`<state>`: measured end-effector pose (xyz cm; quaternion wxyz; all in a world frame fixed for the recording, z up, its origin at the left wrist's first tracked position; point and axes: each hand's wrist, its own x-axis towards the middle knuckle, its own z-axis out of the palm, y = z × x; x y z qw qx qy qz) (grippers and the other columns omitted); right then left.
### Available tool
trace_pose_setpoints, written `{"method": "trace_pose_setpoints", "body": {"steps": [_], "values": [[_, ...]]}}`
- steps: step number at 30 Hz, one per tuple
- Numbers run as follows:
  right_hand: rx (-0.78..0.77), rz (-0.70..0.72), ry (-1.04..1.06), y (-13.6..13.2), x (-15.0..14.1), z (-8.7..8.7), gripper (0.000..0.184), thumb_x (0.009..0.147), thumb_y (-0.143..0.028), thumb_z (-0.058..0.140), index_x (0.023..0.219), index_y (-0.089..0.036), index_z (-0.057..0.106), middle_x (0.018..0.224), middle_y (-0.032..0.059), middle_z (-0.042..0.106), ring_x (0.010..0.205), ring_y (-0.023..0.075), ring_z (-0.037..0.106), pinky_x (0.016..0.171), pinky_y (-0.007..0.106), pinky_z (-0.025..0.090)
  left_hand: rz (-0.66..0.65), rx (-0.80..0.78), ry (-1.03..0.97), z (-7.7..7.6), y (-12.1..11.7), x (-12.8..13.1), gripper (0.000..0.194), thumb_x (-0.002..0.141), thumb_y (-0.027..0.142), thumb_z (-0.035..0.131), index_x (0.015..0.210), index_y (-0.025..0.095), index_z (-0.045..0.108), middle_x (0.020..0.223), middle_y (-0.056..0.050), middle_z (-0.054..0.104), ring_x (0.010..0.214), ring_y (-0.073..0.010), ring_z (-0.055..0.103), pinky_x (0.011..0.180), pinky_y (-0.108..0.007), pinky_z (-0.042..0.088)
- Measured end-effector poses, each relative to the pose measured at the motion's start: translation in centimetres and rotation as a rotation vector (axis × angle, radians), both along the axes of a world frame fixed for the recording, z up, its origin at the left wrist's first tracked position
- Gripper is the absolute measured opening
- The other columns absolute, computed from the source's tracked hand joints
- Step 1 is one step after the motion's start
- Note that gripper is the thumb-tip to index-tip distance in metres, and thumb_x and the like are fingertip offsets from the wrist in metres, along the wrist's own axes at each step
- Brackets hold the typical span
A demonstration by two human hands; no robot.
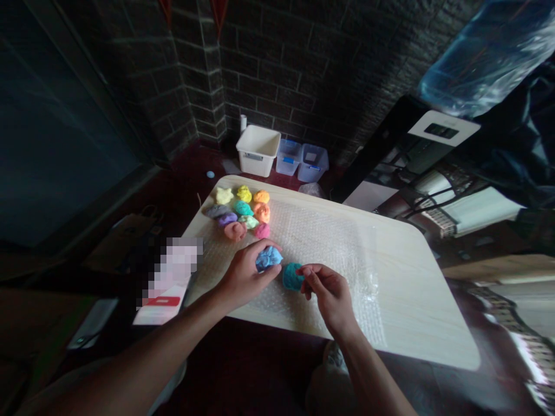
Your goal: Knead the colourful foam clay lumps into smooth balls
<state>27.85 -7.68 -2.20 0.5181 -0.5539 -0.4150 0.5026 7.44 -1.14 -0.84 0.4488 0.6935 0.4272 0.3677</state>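
My left hand [247, 271] is closed around a light blue, creased lump of soft clay [269, 257], holding it above the table. Just right of it, the bent fingers and thumb of my right hand [327, 292] pinch the edge of a teal, roughly rounded piece [292, 277], which looks like clay too. A small gap separates the two pieces. Beyond my left hand, several clay lumps sit grouped on bubble wrap and table, among them a pink one [262, 230], a reddish-brown one [235, 231], a purple one [227, 219] and a yellow one [244, 193].
Bubble wrap [329, 237] covers much of the pale wooden table [407, 277]. On the floor behind stand a white bin [259, 151] and two clear bluish boxes [313, 164]. A water dispenser [442, 128] with a blue bottle rises at the right.
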Motion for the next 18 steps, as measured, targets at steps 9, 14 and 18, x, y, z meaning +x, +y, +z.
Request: {"method": "trace_pose_setpoints", "body": {"steps": [9,14,18], "values": [[-0.031,0.023,0.031,-0.16,-0.02,-0.18,0.037,0.083,-0.054,0.085,0.088,-0.018,0.081,0.060,0.0017,0.068,0.051,0.0122,0.055,0.051,0.025,0.042,0.002,0.004,0.003,-0.05,-0.01,-0.06,0.021,0.083,0.021,0.069,0.105,0.020,0.068,0.084,0.002,0.067,0.073,-0.0166,0.060,0.069,-0.028,0.045],[-0.032,0.019,0.025,-0.21,-0.07,-0.05,0.037,0.082,-0.055,0.086,0.085,-0.018,0.079,0.059,0.0017,0.068,0.050,0.0128,0.055,0.051,0.026,0.042,-0.006,0.021,-0.006,-0.16,-0.02,-0.04,0.021,0.084,0.020,0.069,0.105,0.020,0.068,0.088,0.001,0.068,0.077,-0.0171,0.061,0.072,-0.028,0.046],[-0.035,0.025,0.007,-0.23,-0.04,0.02,0.036,0.081,-0.053,0.088,0.083,-0.018,0.078,0.059,0.0017,0.069,0.051,0.0129,0.055,0.052,0.027,0.043,-0.002,0.018,-0.004,-0.15,-0.04,-0.07,0.021,0.084,0.021,0.068,0.105,0.020,0.068,0.087,0.001,0.068,0.076,-0.0173,0.061,0.071,-0.028,0.046]]}}
